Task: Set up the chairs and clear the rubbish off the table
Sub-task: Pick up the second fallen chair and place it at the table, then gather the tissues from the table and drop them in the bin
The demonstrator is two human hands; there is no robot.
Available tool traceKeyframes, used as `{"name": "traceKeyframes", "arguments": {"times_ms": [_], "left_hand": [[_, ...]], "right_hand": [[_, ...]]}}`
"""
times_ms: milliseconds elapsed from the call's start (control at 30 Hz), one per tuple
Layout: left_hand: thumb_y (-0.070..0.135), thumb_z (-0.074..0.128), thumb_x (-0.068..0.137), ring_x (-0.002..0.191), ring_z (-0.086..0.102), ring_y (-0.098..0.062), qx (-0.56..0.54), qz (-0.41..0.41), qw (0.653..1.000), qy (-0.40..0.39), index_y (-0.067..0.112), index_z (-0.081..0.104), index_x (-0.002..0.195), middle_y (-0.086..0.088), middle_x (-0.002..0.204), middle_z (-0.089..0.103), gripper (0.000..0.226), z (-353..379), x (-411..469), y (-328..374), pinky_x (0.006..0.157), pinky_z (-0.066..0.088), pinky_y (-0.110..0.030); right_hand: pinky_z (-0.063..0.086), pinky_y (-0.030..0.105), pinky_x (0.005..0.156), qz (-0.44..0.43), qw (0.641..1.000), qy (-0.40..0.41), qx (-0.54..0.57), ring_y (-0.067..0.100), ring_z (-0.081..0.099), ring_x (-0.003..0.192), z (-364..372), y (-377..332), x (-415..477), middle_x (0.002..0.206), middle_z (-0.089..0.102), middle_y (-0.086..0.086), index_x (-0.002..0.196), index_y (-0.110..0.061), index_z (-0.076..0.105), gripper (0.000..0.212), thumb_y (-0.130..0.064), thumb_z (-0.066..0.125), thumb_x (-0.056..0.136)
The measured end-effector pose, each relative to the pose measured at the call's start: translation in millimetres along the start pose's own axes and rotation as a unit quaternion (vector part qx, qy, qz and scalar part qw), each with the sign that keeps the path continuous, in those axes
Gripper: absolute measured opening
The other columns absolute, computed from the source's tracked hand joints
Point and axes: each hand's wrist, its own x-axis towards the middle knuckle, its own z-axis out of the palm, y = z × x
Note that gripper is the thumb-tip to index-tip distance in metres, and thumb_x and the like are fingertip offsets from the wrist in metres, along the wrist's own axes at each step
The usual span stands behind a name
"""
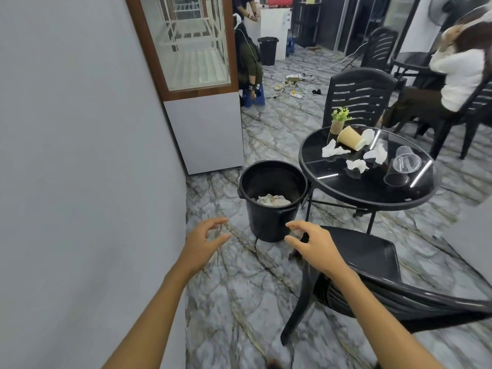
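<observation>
A round black glass table [372,194] carries a tipped paper cup [349,138], several crumpled tissues [356,165] and clear plastic cups [402,166]. A black bin [271,209] with paper inside stands left of the table. One black plastic chair [372,257] is near me at the right, another [359,97] stands behind the table. My left hand [205,243] and my right hand [311,243] hover in front of the bin, fingers loosely spread, holding nothing. The right hand is over the near chair's front edge.
A grey wall [80,155] runs along the left, with a glass display cabinet [191,49] beyond. A small potted plant [339,119] sits on the table. Cables and power strips [292,91] litter the far floor. Seated people are at the back left and far right.
</observation>
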Motion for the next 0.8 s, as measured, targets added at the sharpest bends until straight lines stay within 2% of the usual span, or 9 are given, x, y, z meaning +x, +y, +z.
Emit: {"name": "traceKeyframes", "arguments": {"times_ms": [200, 333, 467, 567, 633, 700, 733, 800], "left_hand": [[0.027, 0.072, 0.088, 0.116, 0.056, -0.001, 0.018, 0.007, 1.0, -0.024, 0.031, 0.067, 0.118, 0.012, 0.124, 0.063, 0.03, 2.0, 65.5, -4.8, 0.099, 0.043, -0.026], [0.027, 0.072, 0.088, 0.117, 0.056, -0.001, 0.019, 0.01, 0.998, -0.052, 0.029, 0.067, 0.119, 0.012, 0.125, 0.063, 0.031, 3.5, 125.6, -7.5, 0.091, 0.041, -0.014], [0.028, 0.072, 0.089, 0.117, 0.056, 0.0, 0.033, 0.017, 0.996, -0.083, 0.037, 0.066, 0.115, 0.015, 0.124, 0.062, 0.029, 8.2, 191.2, -3.5, 0.094, 0.043, -0.021], [0.028, 0.071, 0.088, 0.113, 0.055, 0.006, 0.038, 0.031, 0.993, -0.106, 0.047, 0.064, 0.109, 0.02, 0.12, 0.062, 0.029, 15.9, 237.9, 3.7, 0.092, 0.041, -0.019], [0.03, 0.071, 0.088, 0.111, 0.056, 0.006, 0.041, 0.039, 0.992, -0.117, 0.047, 0.065, 0.111, 0.021, 0.119, 0.063, 0.029, 22.7, 264.2, 7.8, 0.091, 0.041, -0.016], [0.031, 0.071, 0.088, 0.111, 0.056, 0.005, 0.042, 0.048, 0.99, -0.129, 0.043, 0.066, 0.114, 0.02, 0.12, 0.063, 0.029, 30.6, 290.1, 12.3, 0.087, 0.04, -0.011], [0.031, 0.071, 0.088, 0.111, 0.056, 0.006, 0.04, 0.05, 0.988, -0.14, 0.042, 0.066, 0.115, 0.021, 0.119, 0.062, 0.029, 35.1, 303.7, 13.4, 0.086, 0.041, -0.012], [0.03, 0.071, 0.089, 0.108, 0.053, 0.014, 0.031, 0.046, 0.985, -0.161, 0.044, 0.065, 0.114, 0.024, 0.116, 0.061, 0.03, 43.9, 330.6, 14.6, 0.087, 0.045, -0.017]], "right_hand": [[0.038, 0.023, 0.086, 0.045, 0.998, 0.023, 0.026, 0.011, 0.057, 0.111, 3.1, 11.9, 57.6, 0.118, 0.065, -0.011, 0.121, -0.028, 0.063, 0.032, -0.033, 0.064, 0.089], [0.038, 0.024, 0.087, 0.069, 0.996, 0.039, 0.037, 0.013, 0.057, 0.112, -1.2, 20.6, 106.2, 0.119, 0.065, -0.009, 0.121, -0.025, 0.063, 0.033, -0.03, 0.064, 0.089], [0.038, 0.023, 0.087, 0.106, 0.991, 0.064, 0.059, 0.012, 0.056, 0.11, -11.5, 27.6, 154.2, 0.116, 0.066, -0.01, 0.119, -0.025, 0.064, 0.031, -0.028, 0.066, 0.088], [0.041, 0.025, 0.091, 0.12, 0.986, 0.087, 0.069, 0.011, 0.057, 0.108, -22.7, 32.1, 186.9, 0.113, 0.067, -0.01, 0.116, -0.028, 0.065, 0.027, -0.028, 0.066, 0.088], [0.042, 0.023, 0.09, 0.129, 0.984, 0.107, 0.067, 0.011, 0.058, 0.105, -30.2, 36.1, 203.1, 0.11, 0.068, -0.008, 0.113, -0.026, 0.066, 0.026, -0.027, 0.067, 0.088], [0.041, 0.016, 0.083, 0.136, 0.981, 0.124, 0.066, 0.009, 0.059, 0.101, -38.5, 42.0, 218.7, 0.108, 0.068, -0.008, 0.113, -0.025, 0.067, 0.026, -0.027, 0.069, 0.087], [0.04, 0.012, 0.08, 0.143, 0.979, 0.131, 0.065, 0.008, 0.059, 0.1, -42.3, 45.9, 226.1, 0.107, 0.068, -0.008, 0.113, -0.024, 0.067, 0.027, -0.027, 0.069, 0.086], [0.041, 0.014, 0.084, 0.161, 0.974, 0.145, 0.069, 0.008, 0.059, 0.103, -48.3, 54.4, 238.4, 0.108, 0.068, -0.009, 0.113, -0.024, 0.067, 0.026, -0.026, 0.068, 0.087]]}}
